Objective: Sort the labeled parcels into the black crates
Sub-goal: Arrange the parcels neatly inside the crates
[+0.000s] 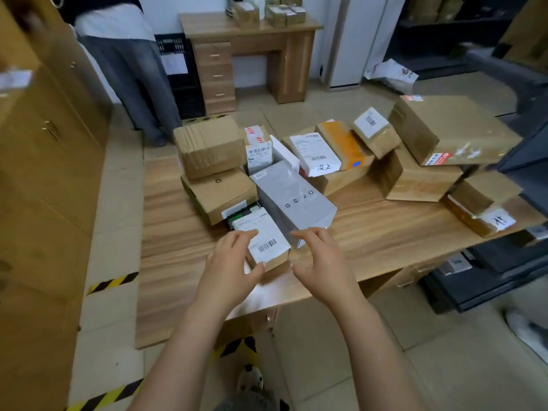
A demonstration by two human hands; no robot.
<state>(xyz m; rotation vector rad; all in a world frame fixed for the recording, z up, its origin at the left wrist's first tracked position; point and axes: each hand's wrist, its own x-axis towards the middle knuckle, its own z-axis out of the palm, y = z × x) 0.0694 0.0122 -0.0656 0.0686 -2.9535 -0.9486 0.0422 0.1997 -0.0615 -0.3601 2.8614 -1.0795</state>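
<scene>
A small cardboard parcel (267, 243) with a white barcode label lies near the front of the wooden table (379, 232). My left hand (229, 264) holds it, index finger on the label and thumb against its front edge. My right hand (321, 259) hovers just right of the parcel with fingers loosely curved and nothing in it. A long grey box (293, 194) leans right behind the parcel. Several more labelled cardboard parcels are heaped behind, among them a large one (447, 129) at the right. One black crate (178, 72) stands by the far desk.
A person in grey trousers (130, 78) stands at the back left beside the black crate. Wooden cabinets (44, 161) line the left side. Dark shelving and bins (501, 262) stand to the right of the table. Yellow-black tape (112, 281) marks the floor.
</scene>
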